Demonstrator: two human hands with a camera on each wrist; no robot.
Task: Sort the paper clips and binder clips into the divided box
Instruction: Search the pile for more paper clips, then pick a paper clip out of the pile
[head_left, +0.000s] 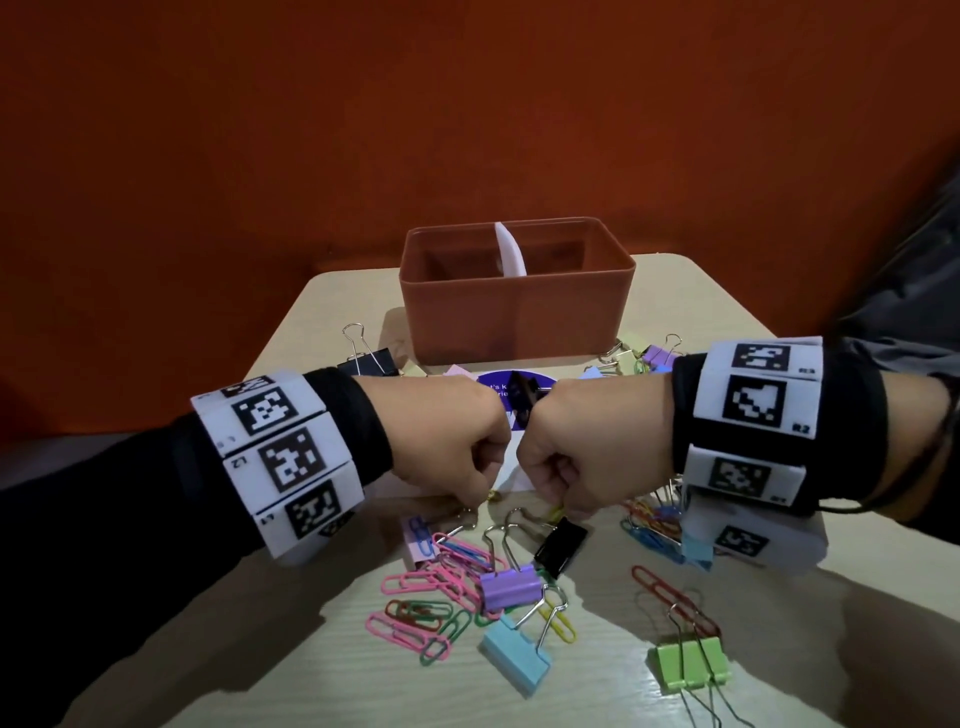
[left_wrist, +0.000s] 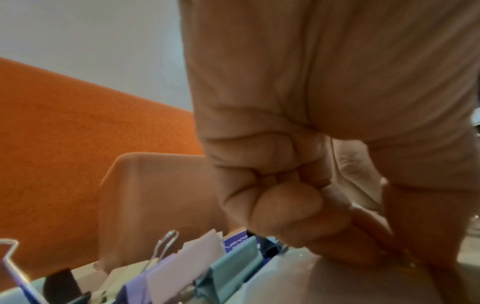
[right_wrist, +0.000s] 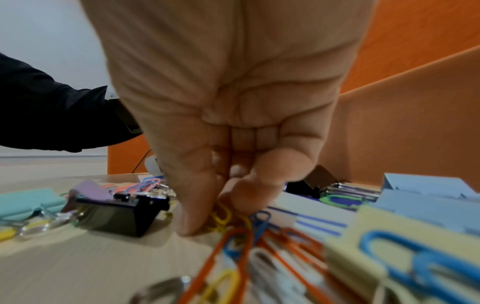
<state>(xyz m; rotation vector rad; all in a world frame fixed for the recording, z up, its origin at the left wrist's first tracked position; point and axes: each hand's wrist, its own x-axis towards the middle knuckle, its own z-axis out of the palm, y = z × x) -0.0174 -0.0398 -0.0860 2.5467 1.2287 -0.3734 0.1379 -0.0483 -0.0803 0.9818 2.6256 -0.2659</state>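
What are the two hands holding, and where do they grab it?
The right hand pinches a yellow paper clip at its looped end. The left hand is curled; what it holds cannot be told.

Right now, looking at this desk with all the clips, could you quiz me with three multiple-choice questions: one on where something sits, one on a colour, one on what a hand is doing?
1. Where is the divided box?
A. At the far side of the table, beyond both hands
B. Under the left hand
C. On the floor

2. What colour is the binder clip nearest the lower right of the head view?
A. Red
B. Green
C. White

3. What is the right hand doing?
A. Lying flat and open
B. Lifted high over the box
C. Pinching a yellow paper clip at the table

Answers:
1. A, the head view shows the box behind the two fists.
2. B, its body is light green.
3. C, the right wrist view shows thumb and fingers closed round the yellow wire.
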